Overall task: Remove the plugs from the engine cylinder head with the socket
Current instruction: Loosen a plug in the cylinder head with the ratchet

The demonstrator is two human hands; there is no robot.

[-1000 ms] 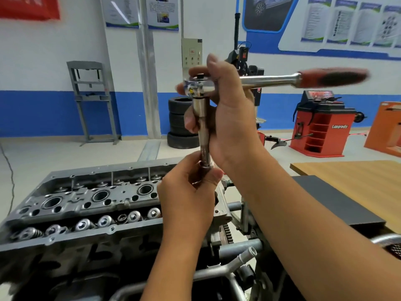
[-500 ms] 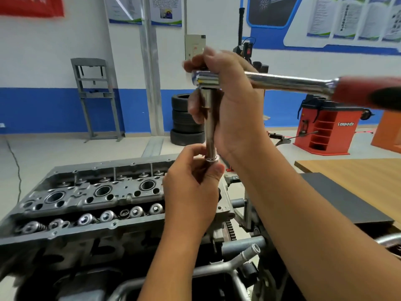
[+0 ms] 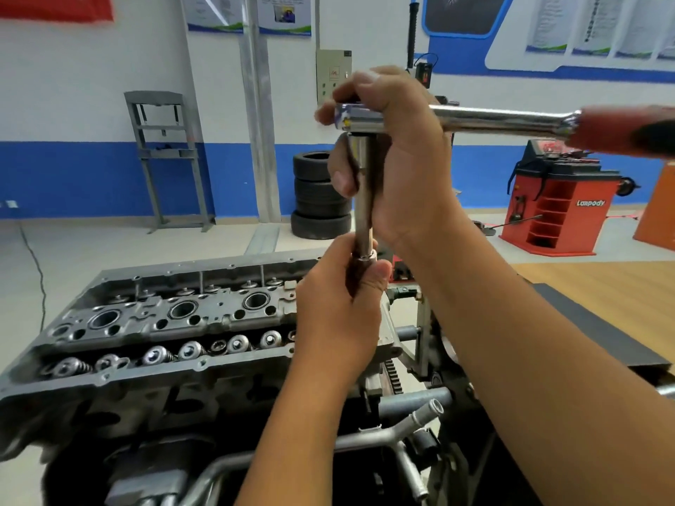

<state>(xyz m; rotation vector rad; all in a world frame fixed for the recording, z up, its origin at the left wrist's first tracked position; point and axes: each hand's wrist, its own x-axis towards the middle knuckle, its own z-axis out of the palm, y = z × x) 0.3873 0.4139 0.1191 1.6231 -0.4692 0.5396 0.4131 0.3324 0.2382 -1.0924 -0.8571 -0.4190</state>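
I hold a ratchet wrench (image 3: 500,120) level in front of me, its red and black handle pointing right. My right hand (image 3: 398,155) grips its head and the top of the long chrome socket (image 3: 363,199) that hangs straight down from it. At the socket's lower end my left hand (image 3: 339,308) is curled round its tip and whatever sits in it, which my fingers hide. The grey engine cylinder head (image 3: 157,323) lies below and to the left, with three round plug wells open along its middle.
A wooden table (image 3: 602,286) with a dark mat (image 3: 599,326) stands to the right. Pipes and a toothed gear sit under my forearms. Further back are stacked tyres (image 3: 317,195), a grey metal frame (image 3: 164,155) and a red wheel balancer (image 3: 555,199).
The wrench and both hands have stayed together in front of me, with the handle swinging slightly nearer and to the right. My view has shifted a little.
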